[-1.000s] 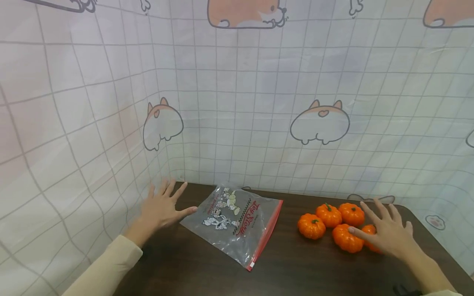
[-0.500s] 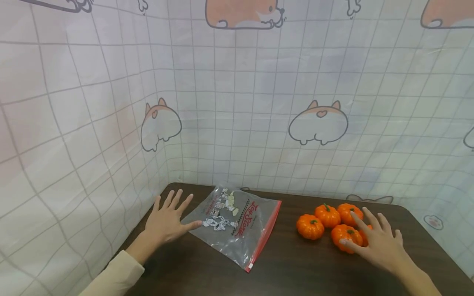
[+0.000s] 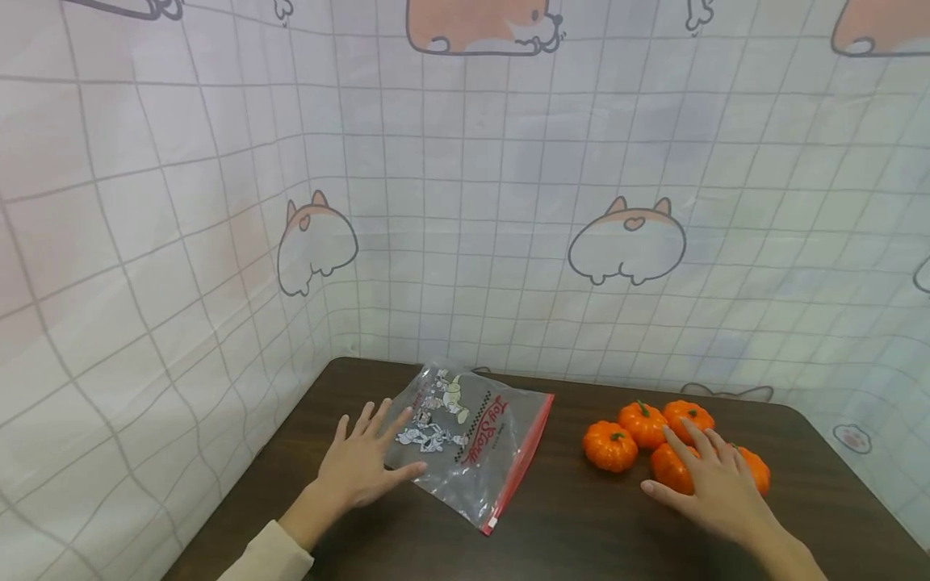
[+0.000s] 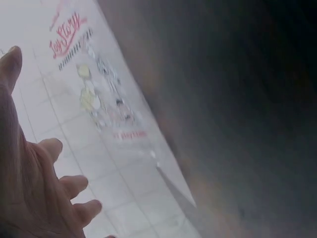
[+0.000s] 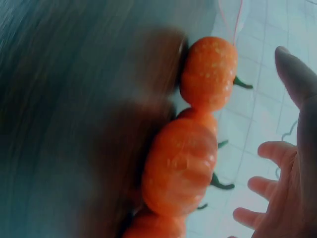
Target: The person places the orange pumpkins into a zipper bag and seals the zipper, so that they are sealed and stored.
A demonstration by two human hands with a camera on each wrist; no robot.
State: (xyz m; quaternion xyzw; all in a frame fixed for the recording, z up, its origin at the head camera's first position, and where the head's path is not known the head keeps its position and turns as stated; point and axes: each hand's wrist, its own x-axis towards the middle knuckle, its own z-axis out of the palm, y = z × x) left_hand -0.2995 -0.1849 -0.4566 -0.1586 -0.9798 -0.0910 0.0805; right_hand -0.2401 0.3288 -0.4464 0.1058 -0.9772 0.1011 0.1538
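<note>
A clear plastic zipper bag [image 3: 501,452] with a red slider edge and printed cartoon figures lies flat on the dark table. Fingers spread, my left hand [image 3: 359,464] hovers at the bag's left side, its fingertips and thumb overlapping the bag in the head view. Several small orange pumpkins [image 3: 610,446] with green stems sit in a cluster on the right. Over the front of that cluster is my right hand [image 3: 715,488], fingers extended and holding nothing; it partly hides two pumpkins. The right wrist view shows the pumpkins [image 5: 181,166] beside the fingers, with a gap between.
The dark wooden table [image 3: 567,532] has rounded far corners. A white grid-patterned curtain [image 3: 465,242] with cartoon dogs hangs behind it and along the left side.
My left hand has moved right and nearer to me, toward the bag. My right hand has shifted left across the pumpkins, uncovering the rightmost one. Bag and pumpkins stay in place.
</note>
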